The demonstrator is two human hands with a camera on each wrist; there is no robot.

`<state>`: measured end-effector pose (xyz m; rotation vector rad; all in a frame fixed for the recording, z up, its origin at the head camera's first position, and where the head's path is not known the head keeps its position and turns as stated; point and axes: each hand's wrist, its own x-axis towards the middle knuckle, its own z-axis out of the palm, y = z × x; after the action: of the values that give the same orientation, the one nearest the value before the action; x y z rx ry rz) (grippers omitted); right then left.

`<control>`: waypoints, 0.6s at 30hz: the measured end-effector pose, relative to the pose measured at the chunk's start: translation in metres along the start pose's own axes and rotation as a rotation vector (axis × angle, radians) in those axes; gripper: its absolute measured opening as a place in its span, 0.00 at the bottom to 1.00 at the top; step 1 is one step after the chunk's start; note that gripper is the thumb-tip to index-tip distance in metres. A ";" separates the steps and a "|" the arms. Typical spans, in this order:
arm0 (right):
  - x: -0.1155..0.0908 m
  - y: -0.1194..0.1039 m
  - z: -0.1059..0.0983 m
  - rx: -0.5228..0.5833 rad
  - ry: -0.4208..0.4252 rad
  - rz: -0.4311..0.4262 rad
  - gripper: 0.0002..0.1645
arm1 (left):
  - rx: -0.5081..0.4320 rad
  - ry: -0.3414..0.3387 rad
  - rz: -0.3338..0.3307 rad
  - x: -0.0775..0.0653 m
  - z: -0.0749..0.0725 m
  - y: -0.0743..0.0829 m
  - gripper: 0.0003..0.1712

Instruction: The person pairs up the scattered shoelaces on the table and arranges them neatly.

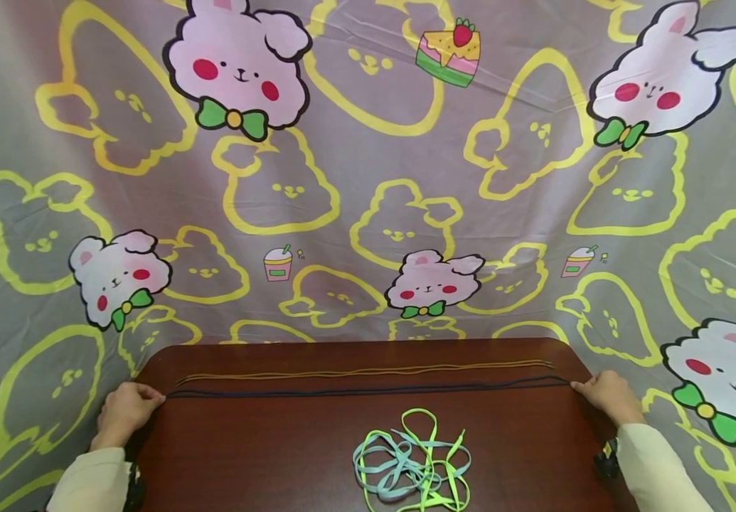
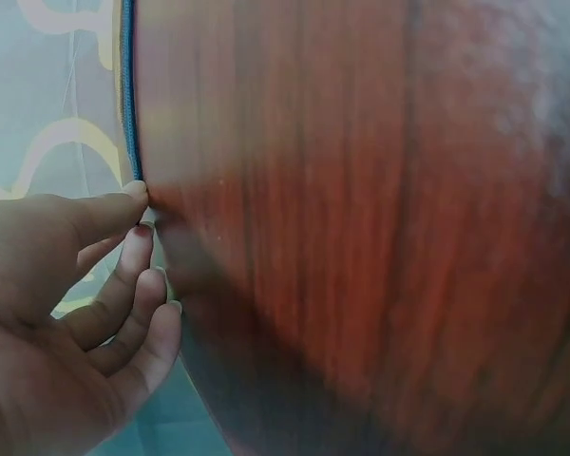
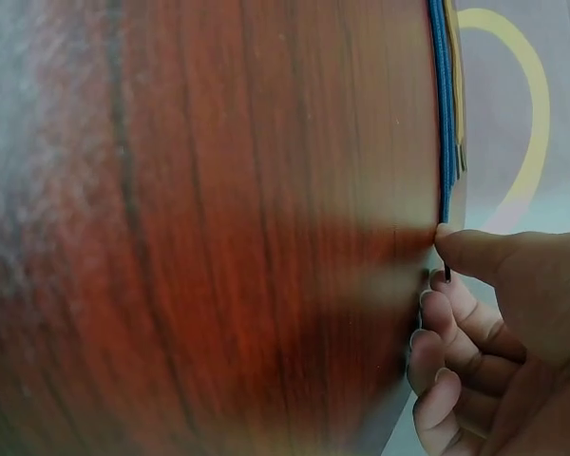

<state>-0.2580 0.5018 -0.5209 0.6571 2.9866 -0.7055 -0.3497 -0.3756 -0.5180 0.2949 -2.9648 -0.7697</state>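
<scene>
A dark blue lace [image 1: 316,394] is stretched across the middle of the head view, a little below centre, its two strands lying close together and parted in places. Its left-hand end is pinched between thumb and forefinger by the left hand [image 1: 126,411], at the lower left of the frame, while its right-hand end is pinched in the same way by the right hand [image 1: 611,396], at the lower right. In the right wrist view a short dark tip is seen below the thumb, and the other fingers are loosely bent under it; in the left wrist view the lace is led from the fingertips up to the top edge. Just above the blue lace in the head view, a yellow-brown lace [image 1: 356,371] is laid out nearly parallel to it, touched by neither hand. At the bottom centre, a light blue lace [image 1: 400,459] and a neon green lace [image 1: 430,455] are tangled together in loose loops. All are set against a dark reddish-brown table [image 1: 246,455]. Both forearms are covered by pale sleeves [image 1: 656,466] in the lower corners. The upper part of the frame is filled by a grey cloth [image 1: 368,163], printed with yellow outlines, white rabbit heads, cups and cake.
</scene>
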 end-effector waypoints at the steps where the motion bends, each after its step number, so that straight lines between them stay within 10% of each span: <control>1: 0.000 0.000 0.000 -0.003 -0.003 0.002 0.22 | -0.002 0.001 -0.003 0.000 0.000 0.000 0.10; 18: -0.001 0.006 0.002 0.013 0.009 -0.063 0.25 | -0.046 0.045 0.031 -0.007 0.004 -0.002 0.10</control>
<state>-0.2546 0.5059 -0.5249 0.5709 3.0258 -0.7279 -0.3429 -0.3742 -0.5227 0.2591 -2.8986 -0.8147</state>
